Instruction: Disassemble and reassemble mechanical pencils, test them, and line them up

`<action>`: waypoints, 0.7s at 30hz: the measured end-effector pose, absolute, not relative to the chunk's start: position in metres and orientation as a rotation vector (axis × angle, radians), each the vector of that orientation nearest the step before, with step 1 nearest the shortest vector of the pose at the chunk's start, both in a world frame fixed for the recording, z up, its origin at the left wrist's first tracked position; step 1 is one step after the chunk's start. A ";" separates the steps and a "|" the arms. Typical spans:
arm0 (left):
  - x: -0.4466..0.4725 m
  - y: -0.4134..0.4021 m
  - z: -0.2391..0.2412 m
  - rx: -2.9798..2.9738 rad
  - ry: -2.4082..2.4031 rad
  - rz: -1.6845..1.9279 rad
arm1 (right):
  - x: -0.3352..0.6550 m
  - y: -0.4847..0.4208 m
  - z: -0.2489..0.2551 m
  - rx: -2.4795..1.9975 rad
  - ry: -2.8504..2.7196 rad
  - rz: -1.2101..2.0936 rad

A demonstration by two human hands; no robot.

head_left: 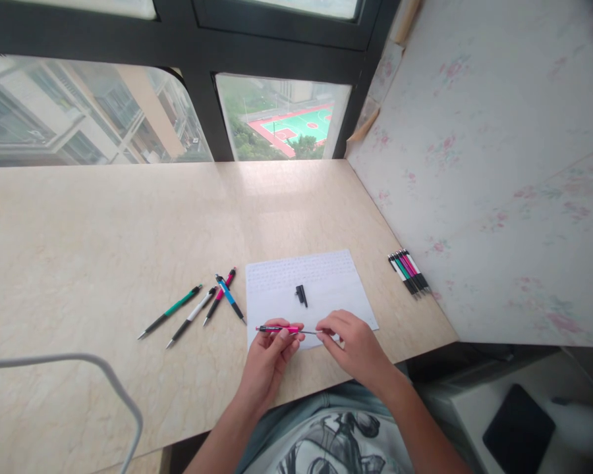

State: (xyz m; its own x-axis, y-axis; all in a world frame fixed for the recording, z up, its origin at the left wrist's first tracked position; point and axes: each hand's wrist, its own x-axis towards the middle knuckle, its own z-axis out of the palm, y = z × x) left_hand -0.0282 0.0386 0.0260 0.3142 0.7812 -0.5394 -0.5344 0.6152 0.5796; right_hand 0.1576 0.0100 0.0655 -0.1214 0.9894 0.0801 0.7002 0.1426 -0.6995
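Observation:
My left hand point(269, 355) grips the pink barrel of a ballpoint pen point(287, 329) that lies level across its fingers, black clip end to the left. From the barrel's right end a thin dark refill point(310, 332) sticks out. My right hand point(358, 342) pinches the refill's far end between thumb and fingers. Both hands are over the near edge of a sheet of paper point(321, 268) with rows of writing at its top. Small black pen parts point(301, 295) rest on the paper just beyond my hands.
Left of the paper lie a green pen point(170, 311), a white pen point(192, 318), a pink pen point(213, 309) and a blue pen point(230, 297), the last two crossing. Several pens point(409, 272) sit in a row by the right wall. A grey cable point(103, 368) curves at lower left.

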 end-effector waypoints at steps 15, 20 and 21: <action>-0.031 0.044 0.025 0.244 0.860 0.952 | 0.168 0.008 0.069 -1.649 -1.888 0.636; -0.031 0.044 0.024 0.211 0.874 0.987 | 0.178 0.023 0.044 -1.816 -1.656 0.664; -0.030 0.043 0.024 0.213 0.874 0.983 | 0.176 0.029 0.038 -1.841 -1.627 0.652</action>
State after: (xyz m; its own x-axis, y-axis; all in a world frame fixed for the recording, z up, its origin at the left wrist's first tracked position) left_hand -0.0302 0.0434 0.0243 0.2560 0.7967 -0.5474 -0.6368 0.5650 0.5246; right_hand 0.1755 0.0287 0.0384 0.1318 0.9910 0.0226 0.7015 -0.0772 -0.7085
